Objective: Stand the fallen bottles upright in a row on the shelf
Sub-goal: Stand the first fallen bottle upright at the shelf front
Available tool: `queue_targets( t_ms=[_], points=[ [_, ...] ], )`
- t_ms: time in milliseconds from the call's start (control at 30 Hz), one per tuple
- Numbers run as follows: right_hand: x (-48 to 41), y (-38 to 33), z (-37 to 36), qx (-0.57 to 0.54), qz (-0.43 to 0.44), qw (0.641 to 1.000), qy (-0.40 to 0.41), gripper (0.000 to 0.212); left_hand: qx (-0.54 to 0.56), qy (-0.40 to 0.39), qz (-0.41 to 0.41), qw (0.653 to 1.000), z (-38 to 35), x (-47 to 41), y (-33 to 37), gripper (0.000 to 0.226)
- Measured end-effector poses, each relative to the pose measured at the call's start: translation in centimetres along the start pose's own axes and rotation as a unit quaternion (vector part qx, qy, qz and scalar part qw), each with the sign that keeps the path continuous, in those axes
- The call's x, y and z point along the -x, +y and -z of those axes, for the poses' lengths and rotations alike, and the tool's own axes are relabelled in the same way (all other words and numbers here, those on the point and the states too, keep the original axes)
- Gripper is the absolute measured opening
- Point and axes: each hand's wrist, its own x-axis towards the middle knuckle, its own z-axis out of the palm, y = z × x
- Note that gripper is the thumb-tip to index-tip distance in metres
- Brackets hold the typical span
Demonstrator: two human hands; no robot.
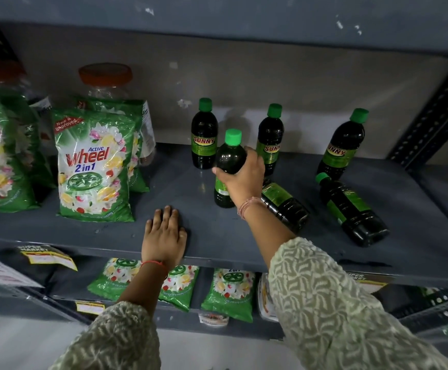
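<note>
Grey metal shelf (110, 231), matte, scuffed; dark glossy plastic bottles w/ green screw caps & green-yellow labels. Right hand (241, 174) wraps the front bottle (228, 158), upright, mid-shelf; left hand (164, 236) lies flat, fingers spread, on shelf edge, holding nothing. Three bottles (204, 134) upright at the back; two lying bottles (351, 209) on their sides at right. Crinkly detergent packs (94, 164) at left.

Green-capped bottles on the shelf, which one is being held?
The upright front bottle, gripped by the right hand; the others stand or lie untouched.
</note>
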Motion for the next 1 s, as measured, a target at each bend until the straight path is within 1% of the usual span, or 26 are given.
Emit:
queue_targets(
  t_ms=[67, 133, 233, 300, 367, 400, 467, 533, 600, 633, 700, 733, 767, 867, 1000],
  points=[
    [-0.4, 0.0, 0.7, -0.065, -0.037, 0.997, -0.028, 0.065, 0.002, 0.002, 0.002, 1.000, 0.0, -0.1, 0.0, 0.074],
    [-0.7, 0.1, 1.4, -0.110, -0.060, 0.989, -0.077, 0.060, 0.004, 0.002, 0.003, 1.000, 0.0, 0.0, 0.1, 0.072],
    [-0.9, 0.4, 1.7, -0.107, -0.052, 0.985, -0.124, 0.060, 0.004, 0.001, 0.001, 1.000, -0.1, -0.1, 0.0, 0.059],
    [-1.5, 0.8, 1.9, -0.103, -0.055, 0.981, -0.155, 0.062, 0.002, 0.000, 0.000, 1.000, -0.1, -0.1, -0.1, 0.059],
    [-2.2, 1.1, 2.4, -0.125, -0.066, 0.966, -0.219, 0.058, -0.001, 0.000, -0.001, 1.000, 0.0, 0.0, -0.1, 0.068],
    [-2.6, 1.1, 2.8, -0.133, -0.071, 0.954, -0.257, 0.056, -0.003, 0.001, -0.002, 1.000, 0.0, 0.0, -0.1, 0.068],
    [-3.3, 1.0, 3.7, -0.135, -0.085, 0.930, -0.332, 0.054, -0.005, 0.000, 0.000, 1.000, -0.2, -0.1, 0.0, 0.060],
    [-4.0, 1.1, 4.1, -0.122, -0.096, 0.916, -0.370, 0.061, -0.003, -0.004, 0.003, 1.000, -0.2, -0.3, 0.1, 0.057],
    [-4.1, 0.9, 4.1, -0.095, -0.095, 0.927, -0.351, 0.079, -0.001, -0.007, 0.002, 1.000, -0.2, -0.4, 0.2, 0.057],
    [-3.8, 0.7, 4.0, -0.076, -0.084, 0.938, -0.327, 0.080, 0.000, -0.008, 0.002, 1.000, -0.3, -0.4, 0.1, 0.057],
    [-3.1, 0.8, 3.6, -0.049, -0.045, 0.961, -0.268, 0.064, -0.002, -0.005, 0.000, 1.000, -0.3, -0.3, 0.0, 0.057],
    [-2.9, 1.0, 3.5, -0.044, -0.028, 0.967, -0.248, 0.059, -0.003, -0.003, -0.001, 1.000, -0.3, -0.3, 0.0, 0.057],
    [-2.7, 1.3, 3.4, -0.046, -0.020, 0.970, -0.239, 0.059, -0.004, -0.003, -0.002, 1.000, -0.3, -0.3, 0.0, 0.057],
    [-2.9, 2.0, 3.6, -0.057, -0.032, 0.967, -0.246, 0.066, -0.005, -0.008, -0.004, 1.000, -0.2, -0.3, 0.1, 0.056],
    [-2.7, 2.3, 3.6, -0.053, -0.051, 0.964, -0.257, 0.066, -0.013, 0.010, -0.009, 1.000, -0.3, -0.3, 0.1, 0.056]
  ],
)
